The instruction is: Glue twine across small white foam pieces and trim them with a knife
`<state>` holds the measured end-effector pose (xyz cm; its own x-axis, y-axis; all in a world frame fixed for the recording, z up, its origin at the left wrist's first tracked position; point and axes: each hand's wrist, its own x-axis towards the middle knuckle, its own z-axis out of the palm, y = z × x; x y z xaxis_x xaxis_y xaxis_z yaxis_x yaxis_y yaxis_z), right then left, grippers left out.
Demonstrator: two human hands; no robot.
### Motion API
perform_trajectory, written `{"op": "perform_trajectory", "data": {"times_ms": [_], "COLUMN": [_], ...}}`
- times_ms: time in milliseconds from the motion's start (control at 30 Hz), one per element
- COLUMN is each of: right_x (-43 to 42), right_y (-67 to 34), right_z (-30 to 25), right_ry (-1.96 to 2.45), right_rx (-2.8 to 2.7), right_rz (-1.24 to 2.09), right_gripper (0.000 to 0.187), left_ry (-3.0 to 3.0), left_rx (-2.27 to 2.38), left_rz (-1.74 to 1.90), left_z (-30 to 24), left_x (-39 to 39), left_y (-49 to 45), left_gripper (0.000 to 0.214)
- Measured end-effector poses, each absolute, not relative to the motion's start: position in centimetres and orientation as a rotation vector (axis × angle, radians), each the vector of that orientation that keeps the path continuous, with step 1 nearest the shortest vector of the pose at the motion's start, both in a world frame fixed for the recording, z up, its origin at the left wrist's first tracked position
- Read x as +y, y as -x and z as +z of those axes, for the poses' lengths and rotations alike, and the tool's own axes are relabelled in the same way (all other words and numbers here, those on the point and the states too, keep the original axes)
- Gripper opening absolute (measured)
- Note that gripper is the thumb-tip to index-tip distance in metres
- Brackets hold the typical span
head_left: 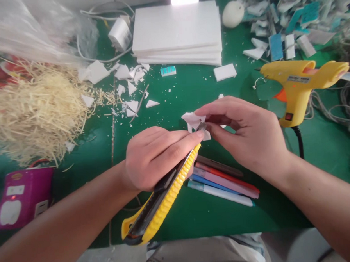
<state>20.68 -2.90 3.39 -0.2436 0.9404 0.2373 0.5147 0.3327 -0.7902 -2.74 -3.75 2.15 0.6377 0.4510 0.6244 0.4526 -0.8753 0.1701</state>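
Observation:
My left hand (153,157) is closed around a yellow and black utility knife (171,190), its handle slanting down towards the table's front edge. The blade end meets a small white foam piece (192,117), which looks cut into an irregular shape. Thumb and fingers of my right hand (248,131) pinch that piece from the right, and its far side is hidden behind them. Below my hands lie several marker pens (224,183) in a row. A few white foam scraps (152,103) are scattered beyond my left hand.
A yellow hot glue gun (297,77) stands at right, its cord running down. White foam sheets (175,33) are stacked at the back beside a white egg shape (232,13). Straw (36,111) and a purple box (22,193) are at left. Foam offcuts (274,16) heap at back right.

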Motion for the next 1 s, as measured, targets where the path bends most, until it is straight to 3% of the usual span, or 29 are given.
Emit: {"op": "perform_trajectory", "data": {"times_ms": [1000], "right_x": [-2.66], "right_y": [-20.87], "right_z": [3.5], "right_ry": [1.272], "right_rx": [-1.958], "right_rz": [0.725], "right_gripper": [0.03], "left_ry": [2.831], "left_rx": [-0.679], "left_rz": [-0.867], "left_z": [2.35], "left_x": [-3.56], "left_y": [3.32], "left_gripper": [0.029]}}
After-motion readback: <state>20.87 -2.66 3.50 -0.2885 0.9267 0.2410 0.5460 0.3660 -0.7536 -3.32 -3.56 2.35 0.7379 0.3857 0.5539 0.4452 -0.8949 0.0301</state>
